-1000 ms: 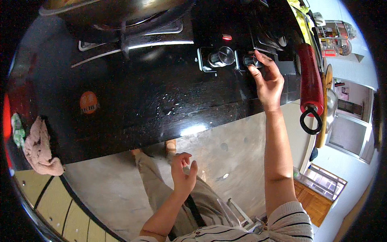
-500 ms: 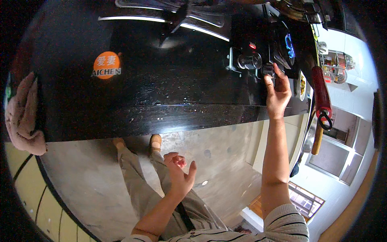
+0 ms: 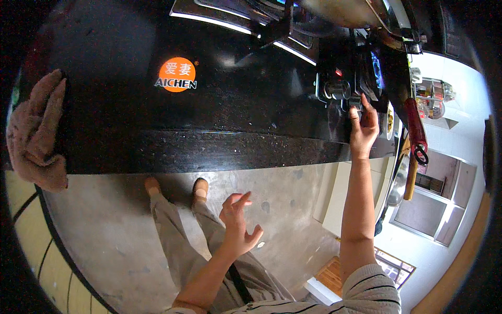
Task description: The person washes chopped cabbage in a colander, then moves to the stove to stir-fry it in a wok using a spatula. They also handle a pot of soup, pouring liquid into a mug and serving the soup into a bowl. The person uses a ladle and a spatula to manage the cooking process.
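At the front of the black gas stove (image 3: 246, 104), my right hand (image 3: 364, 133) reaches out with thumb and index finger on a dark stove knob (image 3: 355, 101), which the fingertips partly hide. Another round knob (image 3: 337, 90) sits just left of it. Beyond the fingers a blue flame (image 3: 377, 69) burns under a pan, whose red handle (image 3: 415, 125) sticks out toward me on the right. My left hand (image 3: 240, 227) hangs in the air over the floor, fingers apart, with nothing in it.
A brown cloth (image 3: 39, 136) drapes over the counter's left edge. Right of my right hand stand a plate of food (image 3: 390, 125), a wooden handle (image 3: 411, 178) and a shiny metal utensil (image 3: 399, 180). A large pan (image 3: 342, 11) is at the top. Jars (image 3: 434, 91) stand far right.
The view has shifted, so the stove appears further right. My left hand's fingers have uncurled and spread. My right hand stays at the knob, and the flame still burns.
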The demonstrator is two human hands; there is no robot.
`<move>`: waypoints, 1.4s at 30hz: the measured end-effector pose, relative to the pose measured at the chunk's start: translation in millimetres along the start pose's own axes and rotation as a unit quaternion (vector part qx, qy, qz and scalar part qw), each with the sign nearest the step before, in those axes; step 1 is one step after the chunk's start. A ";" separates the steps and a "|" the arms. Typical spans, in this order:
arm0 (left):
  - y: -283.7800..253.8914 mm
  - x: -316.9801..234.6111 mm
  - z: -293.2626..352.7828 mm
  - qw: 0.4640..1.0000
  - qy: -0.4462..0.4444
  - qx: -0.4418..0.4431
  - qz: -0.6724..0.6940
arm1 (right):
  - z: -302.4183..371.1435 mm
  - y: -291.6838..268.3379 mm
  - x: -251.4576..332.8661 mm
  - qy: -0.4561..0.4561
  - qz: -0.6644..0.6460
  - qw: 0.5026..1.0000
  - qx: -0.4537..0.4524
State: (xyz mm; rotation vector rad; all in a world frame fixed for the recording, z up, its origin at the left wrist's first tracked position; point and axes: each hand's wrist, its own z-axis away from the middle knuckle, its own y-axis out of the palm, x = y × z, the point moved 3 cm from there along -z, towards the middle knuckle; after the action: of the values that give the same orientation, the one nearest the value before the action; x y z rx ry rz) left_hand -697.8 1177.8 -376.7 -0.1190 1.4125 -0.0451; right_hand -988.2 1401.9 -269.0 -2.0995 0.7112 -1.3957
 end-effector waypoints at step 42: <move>13.4 -183.7 -199.2 0.915 0.236 -0.262 -0.194 | 185.8 -172.3 40.2 0.110 0.069 0.989 -0.069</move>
State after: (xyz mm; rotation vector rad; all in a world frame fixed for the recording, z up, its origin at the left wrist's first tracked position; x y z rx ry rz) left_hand -923.9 1198.7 -228.2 -0.8855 1.8376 -0.0217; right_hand -777.3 1524.6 -189.6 -1.9724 1.0483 -1.5532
